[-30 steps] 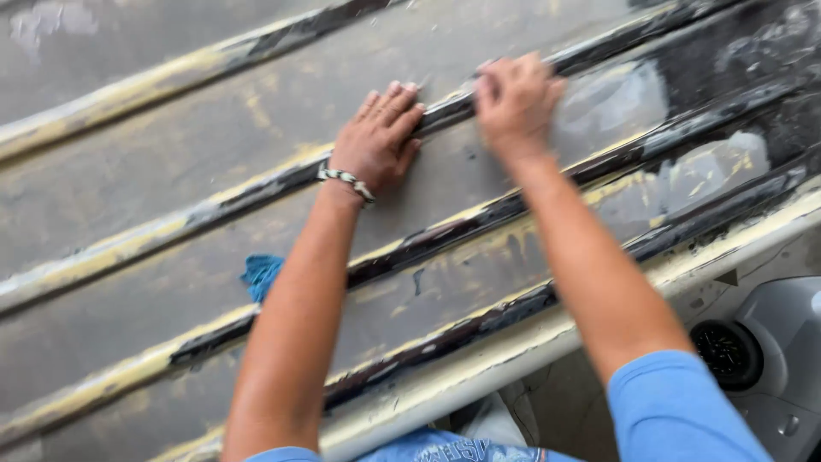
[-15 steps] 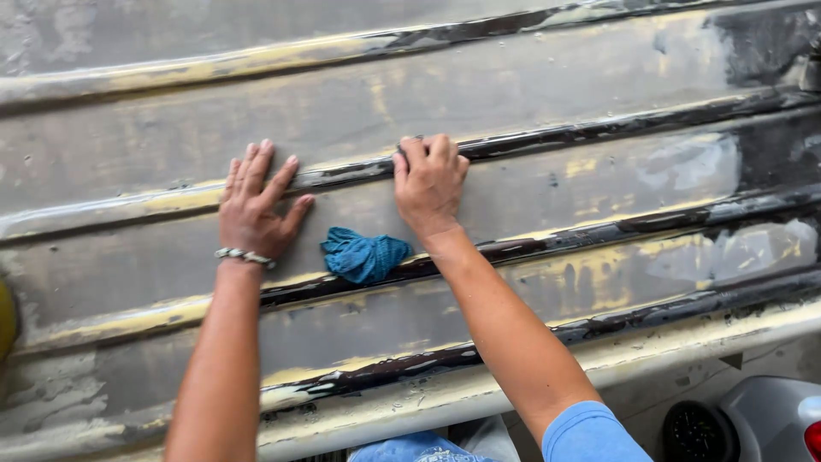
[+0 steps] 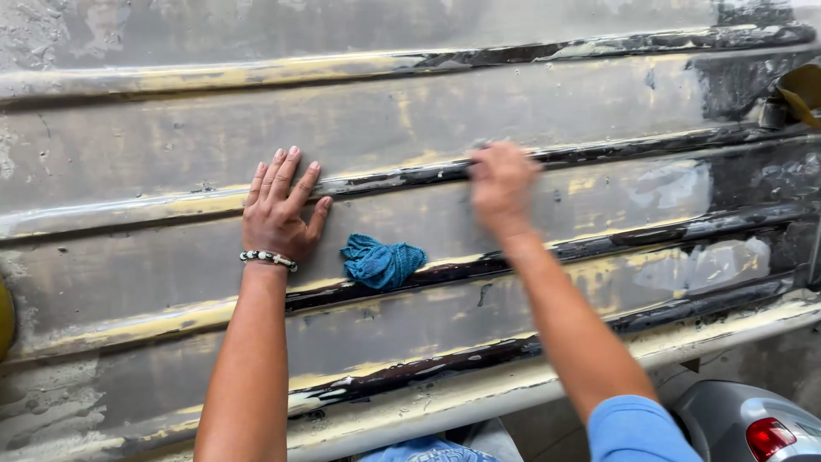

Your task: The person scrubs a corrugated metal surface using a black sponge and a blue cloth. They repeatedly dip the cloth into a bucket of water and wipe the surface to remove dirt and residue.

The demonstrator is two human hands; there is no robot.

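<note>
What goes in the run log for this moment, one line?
left hand: flat, fingers spread on ribbed metal panel | right hand: blurred, pressed on dark rib | blue cloth: on panel between hands, untouched

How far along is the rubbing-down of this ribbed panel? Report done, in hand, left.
Done: the flat bands of the panel look mostly stripped to dull grey. In hand: the right hand, blurred, rubs along a dark rib while the left hand braces flat; a blue cloth sits between them. Left: black and yellow residue along the ribs, heaviest toward the right end and lower edge.
</note>
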